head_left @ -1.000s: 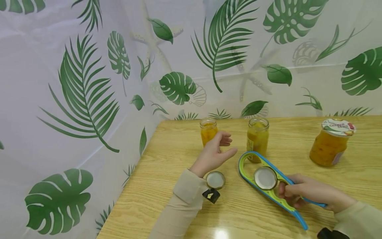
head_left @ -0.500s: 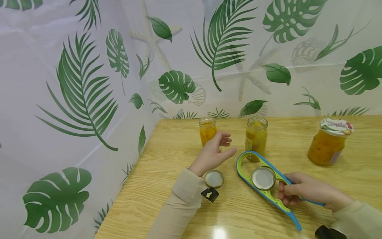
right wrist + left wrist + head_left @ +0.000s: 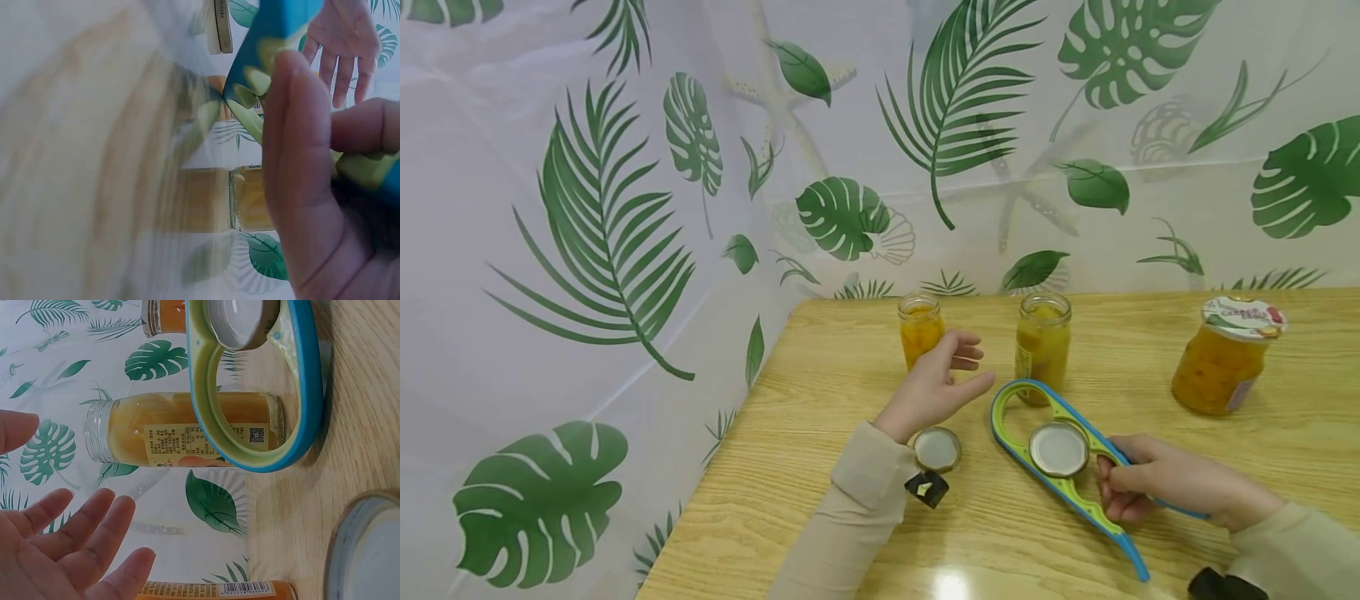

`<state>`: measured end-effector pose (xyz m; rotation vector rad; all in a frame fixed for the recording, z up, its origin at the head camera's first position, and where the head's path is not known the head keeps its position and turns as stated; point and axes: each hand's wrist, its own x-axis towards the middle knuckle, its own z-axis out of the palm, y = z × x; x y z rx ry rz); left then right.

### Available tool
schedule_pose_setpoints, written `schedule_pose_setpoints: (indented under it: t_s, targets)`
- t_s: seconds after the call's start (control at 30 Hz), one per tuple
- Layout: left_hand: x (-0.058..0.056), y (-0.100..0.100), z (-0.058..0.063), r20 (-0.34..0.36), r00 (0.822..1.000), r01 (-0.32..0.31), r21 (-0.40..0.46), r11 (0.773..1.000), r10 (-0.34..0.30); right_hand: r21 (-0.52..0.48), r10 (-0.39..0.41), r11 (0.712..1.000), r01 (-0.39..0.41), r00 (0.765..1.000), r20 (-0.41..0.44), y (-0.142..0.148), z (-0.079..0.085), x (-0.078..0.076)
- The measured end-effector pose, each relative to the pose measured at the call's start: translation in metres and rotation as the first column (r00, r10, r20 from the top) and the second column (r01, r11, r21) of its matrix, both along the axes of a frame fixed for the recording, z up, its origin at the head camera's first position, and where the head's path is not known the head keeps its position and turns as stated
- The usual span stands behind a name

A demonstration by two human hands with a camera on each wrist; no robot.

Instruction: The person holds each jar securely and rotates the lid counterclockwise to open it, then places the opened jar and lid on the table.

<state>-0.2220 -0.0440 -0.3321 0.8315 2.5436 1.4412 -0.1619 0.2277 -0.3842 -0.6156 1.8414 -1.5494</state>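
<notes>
The right hand (image 3: 1157, 487) lies low at the near right of the counter (image 3: 820, 467), fingers and thumb curled round the handle of a green and blue jar opener (image 3: 1060, 454). The opener rests flat on the wood, its long tail pointing toward the near edge and its big loop pointing away. A silver lid (image 3: 1058, 448) sits caught in the opener's middle hole, just left of the gripping fingers. The left hand (image 3: 936, 385) hovers over the counter to the left of the opener, palm turned sideways, fingers relaxed and spread, holding nothing. Just behind its wrist, near the beige sleeve (image 3: 857, 508), a second lid (image 3: 937, 448) lies on the wood.

Farther back, an open jar (image 3: 1042, 340) of yellow fruit stands upright right behind the opener's loop; the left wrist view shows it through the loop. A smaller open jar (image 3: 921, 327) stands just beyond the left fingertips, not touched. Well off to the right stands a wider jar (image 3: 1225, 358) with its printed lid on. A leaf-print curtain (image 3: 625, 208) hangs behind and to the left.
</notes>
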Motion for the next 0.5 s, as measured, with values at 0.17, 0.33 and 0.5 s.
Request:
schedule_pose_setpoints:
  t_s: [0.17,0.33,0.5]
  targets:
    - [-0.0003,-0.0002,-0.0005,0.003,1.000,0.009,-0.002,1.000,-0.009,-0.007,-0.005,1.000,0.004,1.000,-0.013,-0.0002,-0.0025,0.0005]
    - [0.0003,0.0000,-0.0003,-0.005,1.000,0.008,-0.013,1.000,-0.008,0.021,-0.029,0.999,0.029,1.000,-0.009,-0.0004,-0.0022,0.0018]
    - [0.0011,0.0000,-0.0003,0.002,1.000,0.015,-0.017,1.000,-0.015,0.033,-0.030,0.999,0.030,0.999,0.017,0.0004,-0.0005,0.0034]
